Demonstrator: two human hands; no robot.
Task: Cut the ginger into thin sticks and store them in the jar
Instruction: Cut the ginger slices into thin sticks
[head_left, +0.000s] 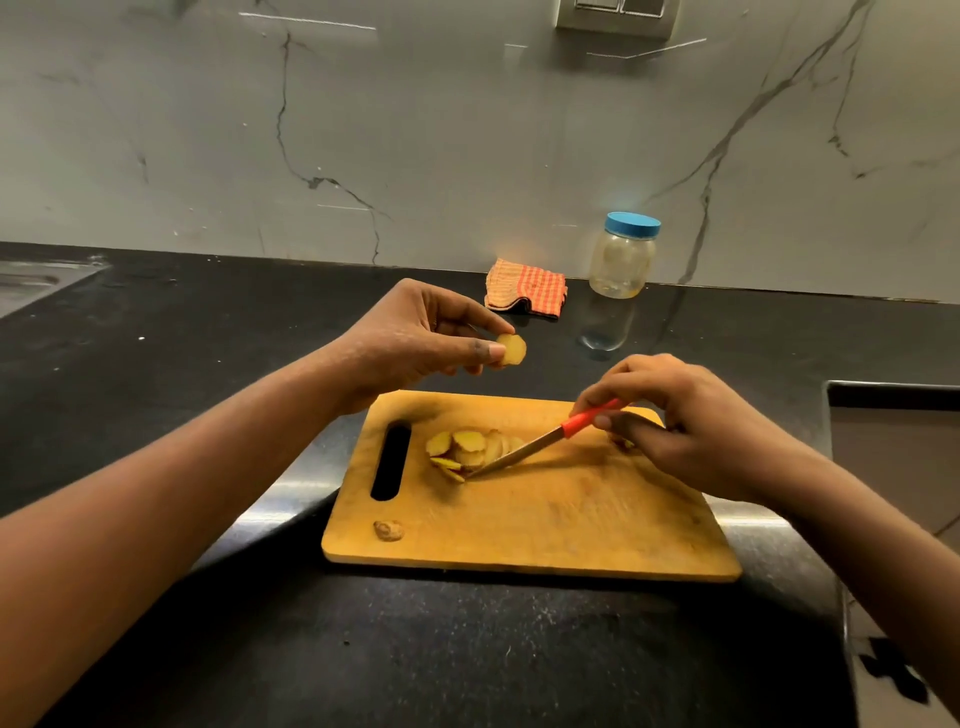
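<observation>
The left hand pinches a ginger slice above the board, while the right hand holds the knife by the slices.

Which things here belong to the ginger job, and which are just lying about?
Job: ginger slice in left hand, sliced ginger pile, red-handled knife in right hand, wooden cutting board, blue-lidded jar.
Lying about: checked cloth, sink, wall switch.
</observation>
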